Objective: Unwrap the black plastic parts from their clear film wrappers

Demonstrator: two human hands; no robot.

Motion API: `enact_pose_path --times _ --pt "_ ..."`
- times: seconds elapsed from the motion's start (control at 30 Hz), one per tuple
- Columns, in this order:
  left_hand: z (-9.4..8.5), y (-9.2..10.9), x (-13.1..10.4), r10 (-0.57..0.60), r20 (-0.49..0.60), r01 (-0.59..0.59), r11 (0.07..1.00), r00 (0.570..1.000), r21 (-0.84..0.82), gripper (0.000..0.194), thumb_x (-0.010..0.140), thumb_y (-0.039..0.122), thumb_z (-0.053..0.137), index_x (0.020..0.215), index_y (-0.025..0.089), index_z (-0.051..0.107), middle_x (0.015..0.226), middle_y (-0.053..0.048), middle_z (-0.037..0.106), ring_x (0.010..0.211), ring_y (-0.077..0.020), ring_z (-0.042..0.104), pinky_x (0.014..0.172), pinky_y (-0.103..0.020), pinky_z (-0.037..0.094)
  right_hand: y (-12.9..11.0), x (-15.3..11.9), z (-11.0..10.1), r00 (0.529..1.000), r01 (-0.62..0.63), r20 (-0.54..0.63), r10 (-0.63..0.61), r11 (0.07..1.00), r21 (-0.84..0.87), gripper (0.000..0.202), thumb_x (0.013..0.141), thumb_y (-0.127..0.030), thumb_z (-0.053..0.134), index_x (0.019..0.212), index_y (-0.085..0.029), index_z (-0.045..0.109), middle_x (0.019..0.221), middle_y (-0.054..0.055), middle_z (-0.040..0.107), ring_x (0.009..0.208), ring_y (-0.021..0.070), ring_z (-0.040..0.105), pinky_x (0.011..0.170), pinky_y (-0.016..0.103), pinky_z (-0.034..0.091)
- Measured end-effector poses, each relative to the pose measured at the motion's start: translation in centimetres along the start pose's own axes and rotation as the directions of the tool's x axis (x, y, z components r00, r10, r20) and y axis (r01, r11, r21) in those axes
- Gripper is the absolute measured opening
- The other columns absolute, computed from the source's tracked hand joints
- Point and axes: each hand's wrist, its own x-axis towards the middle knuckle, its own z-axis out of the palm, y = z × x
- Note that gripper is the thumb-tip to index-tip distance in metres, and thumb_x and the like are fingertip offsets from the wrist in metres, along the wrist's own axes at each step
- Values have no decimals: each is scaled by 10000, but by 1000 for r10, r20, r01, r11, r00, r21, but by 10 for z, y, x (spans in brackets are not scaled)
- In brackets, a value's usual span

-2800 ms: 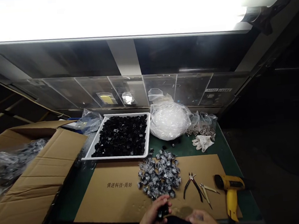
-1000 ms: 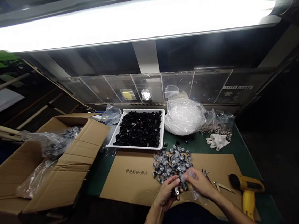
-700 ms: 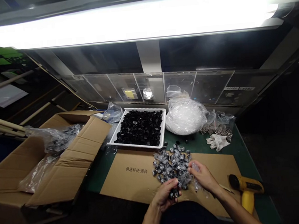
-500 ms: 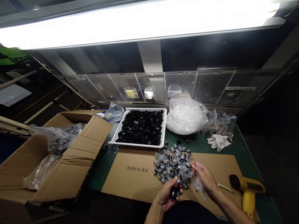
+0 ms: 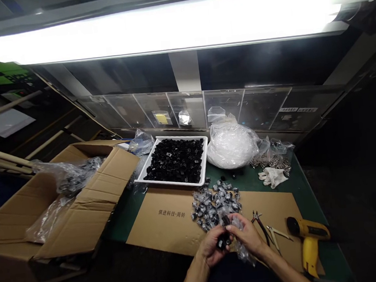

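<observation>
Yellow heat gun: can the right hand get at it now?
Probably yes: only the dark pliers and pale tool lie low between the right hand and the heat gun, though clear plastic in that hand may need releasing.

Small black blocks (image 5: pixel 222 242), bare and bunched together, are held at six o'clock from the heap of clear-wrapped pieces (image 5: pixel 209 204); crumpled clear plastic (image 5: pixel 245 255) dangles at five o'clock.
</observation>
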Motion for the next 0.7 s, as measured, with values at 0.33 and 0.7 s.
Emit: enact_pose_path --times 0.33,0.7 --pt "-14 33 -9 354 -135 -300 902 925 309 448 783 463 687 1113 171 605 970 -65 649 728 -149 628 438 -179 450 -13 0 -4 996 -8 -85 -8 983 -182 429 692 -524 734 896 -155 658 663 -7 608 586 136 522 571 238 443" --pt "-41 5 -5 163 247 -240 915 955 325 632 805 721 404 1165 252 630 987 -126 665 720 -222 663 506 -342 529 -54 -24 3 998 -42 -57 0 674 -738 356 663 -668 594 643 -321 671 625 42 641 665 250 625 581 325 459"
